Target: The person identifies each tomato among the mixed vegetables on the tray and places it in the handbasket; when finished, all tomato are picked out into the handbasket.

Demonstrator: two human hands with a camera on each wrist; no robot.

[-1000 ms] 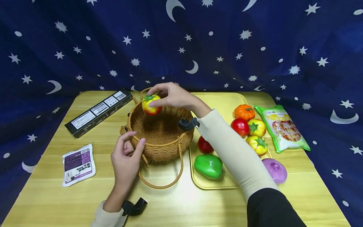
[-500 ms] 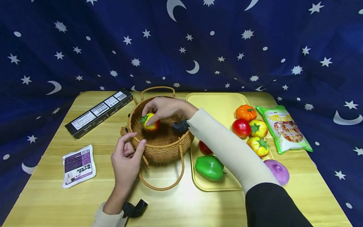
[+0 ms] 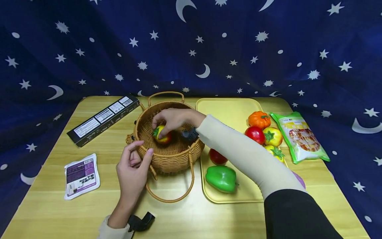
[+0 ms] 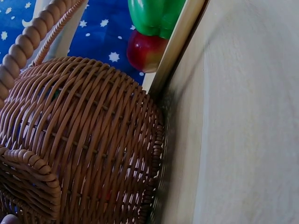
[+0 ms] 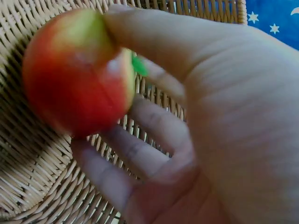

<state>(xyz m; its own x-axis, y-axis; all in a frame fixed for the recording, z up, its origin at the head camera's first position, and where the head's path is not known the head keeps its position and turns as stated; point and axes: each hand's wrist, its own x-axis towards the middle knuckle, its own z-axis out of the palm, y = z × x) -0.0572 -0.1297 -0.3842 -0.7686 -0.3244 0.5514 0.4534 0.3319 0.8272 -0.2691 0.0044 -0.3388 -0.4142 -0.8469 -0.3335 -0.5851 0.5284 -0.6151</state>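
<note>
My right hand point(image 3: 173, 119) reaches down into the wicker basket point(image 3: 171, 162). It holds a yellow-and-red toy tomato point(image 3: 163, 137) with a green leafy top between thumb and fingers. Up close in the right wrist view, the tomato point(image 5: 74, 79) is near the woven inside of the basket; whether it touches the bottom I cannot tell. My left hand point(image 3: 132, 169) grips the basket's near-left rim with thumb and index finger, the other fingers curled. In the left wrist view the basket's woven side point(image 4: 93, 140) fills much of the picture.
A yellow tray point(image 3: 226, 106) on the right bears a green bell pepper point(image 3: 221, 178), an orange pumpkin point(image 3: 259, 120), red fruits point(image 3: 254, 134) and more toy tomatoes point(image 3: 273, 136). A food bag point(image 3: 299, 136), purple onion point(image 3: 299, 179), black box point(image 3: 102, 119) and purple-white pouch point(image 3: 82, 176) lie around.
My right hand has lowered the toy tomato from above the basket's far-left rim down inside the basket. The left hand has stayed at the rim.
</note>
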